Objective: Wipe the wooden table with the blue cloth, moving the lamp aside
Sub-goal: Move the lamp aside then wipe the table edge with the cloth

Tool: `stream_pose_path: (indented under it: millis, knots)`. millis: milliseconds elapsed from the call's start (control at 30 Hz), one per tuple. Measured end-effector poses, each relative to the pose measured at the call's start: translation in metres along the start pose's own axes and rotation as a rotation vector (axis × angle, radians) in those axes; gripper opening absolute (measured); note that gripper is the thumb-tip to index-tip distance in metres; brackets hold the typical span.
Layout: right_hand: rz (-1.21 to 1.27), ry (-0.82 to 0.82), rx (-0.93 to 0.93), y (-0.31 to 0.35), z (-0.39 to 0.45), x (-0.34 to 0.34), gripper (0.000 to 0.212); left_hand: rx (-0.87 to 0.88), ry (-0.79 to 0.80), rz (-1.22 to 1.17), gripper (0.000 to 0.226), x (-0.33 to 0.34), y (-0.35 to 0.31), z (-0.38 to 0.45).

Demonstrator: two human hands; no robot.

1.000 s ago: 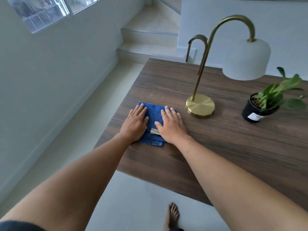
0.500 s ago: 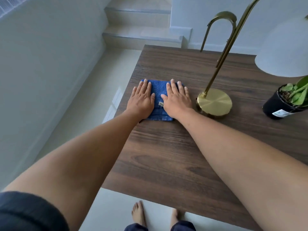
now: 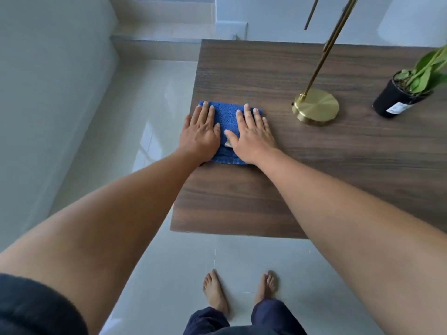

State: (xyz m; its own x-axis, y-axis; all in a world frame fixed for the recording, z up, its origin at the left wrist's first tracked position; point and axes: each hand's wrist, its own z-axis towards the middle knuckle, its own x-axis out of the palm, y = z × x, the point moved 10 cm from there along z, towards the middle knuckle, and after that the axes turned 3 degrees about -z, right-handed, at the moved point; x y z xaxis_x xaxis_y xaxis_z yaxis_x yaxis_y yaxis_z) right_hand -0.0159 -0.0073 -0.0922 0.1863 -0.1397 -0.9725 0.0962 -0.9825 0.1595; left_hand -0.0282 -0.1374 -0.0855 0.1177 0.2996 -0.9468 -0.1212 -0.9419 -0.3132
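A folded blue cloth (image 3: 227, 118) lies near the left edge of the dark wooden table (image 3: 314, 180). My left hand (image 3: 200, 134) presses flat on the cloth's left half, fingers straight. Beside it my right hand (image 3: 252, 135) presses flat on the right half, thumb spread toward the left hand. The brass lamp stands to the right of the cloth on its round base (image 3: 315, 106), apart from my hands; its thin stem (image 3: 331, 42) rises out of the top of the view, and the shade is cut off.
A small black pot with a green plant (image 3: 396, 97) stands at the table's right side, beyond the lamp. Pale tiled floor (image 3: 135, 131) lies left of the table, steps rise behind it, and my bare feet (image 3: 215, 291) stand at the near edge.
Both hands have slid the cloth leftward, away from the lamp base, toward the table's left edge. The view has tilted further down, so the lamp shade has left the frame.
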Motion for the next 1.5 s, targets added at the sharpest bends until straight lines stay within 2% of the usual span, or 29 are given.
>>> stream_pose_path:
  millis: [433, 933, 1067, 1233, 1500]
  knots:
    - [-0.024, -0.056, -0.076, 0.031, -0.114, 0.021, 0.080, -0.037, -0.054, -0.056, 0.060, 0.010, 0.005, -0.128]
    - [0.042, -0.095, -0.008, 0.024, -0.135, 0.027, 0.076, -0.038, -0.095, -0.088, 0.062, 0.011, 0.011, -0.145]
    - [0.076, -0.089, -0.032, 0.019, -0.134, 0.018, 0.072, 0.001, -0.207, 0.006, 0.059, -0.011, 0.000, -0.134]
    - [0.135, -0.155, 0.036, -0.033, -0.134, -0.009, 0.066, 0.028, -0.183, 0.000, 0.062, -0.012, -0.033, -0.089]
    - [0.098, -0.217, 0.289, -0.168, -0.160, -0.051, 0.063, 0.211, -0.046, -0.053, 0.065, 0.027, -0.163, -0.056]
